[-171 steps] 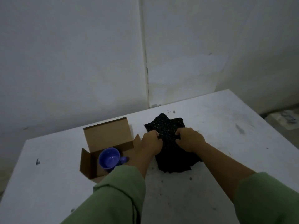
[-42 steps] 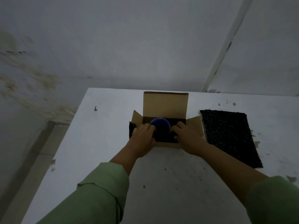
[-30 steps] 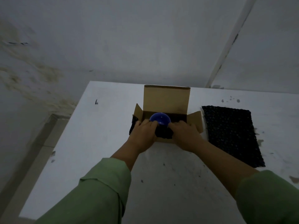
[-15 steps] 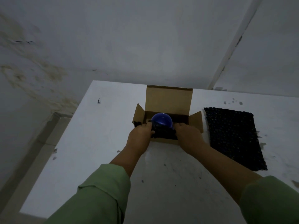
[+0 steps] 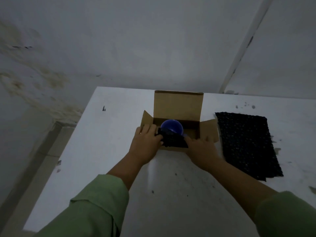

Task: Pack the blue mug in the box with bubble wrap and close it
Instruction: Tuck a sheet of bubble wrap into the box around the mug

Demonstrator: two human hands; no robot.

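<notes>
An open brown cardboard box [image 5: 178, 104] stands on the white table, its back flap upright and side flaps spread. The blue mug [image 5: 171, 125] sits inside it, mouth showing. A piece of black bubble wrap [image 5: 173, 140] lies over the box's front edge, against the mug. My left hand [image 5: 147, 140] grips its left end at the box's left front corner. My right hand [image 5: 201, 147] holds its right end at the right front corner. The lower part of the mug is hidden by the wrap.
A second, flat sheet of black bubble wrap [image 5: 246, 142] lies on the table [image 5: 109, 151] just right of the box. The table's left edge drops to the floor. A grey wall rises right behind the box.
Over the last second the wrap's loose left end, which hung outside the box's left flap, has been gathered inward against the mug. Both hands stay at the box front.
</notes>
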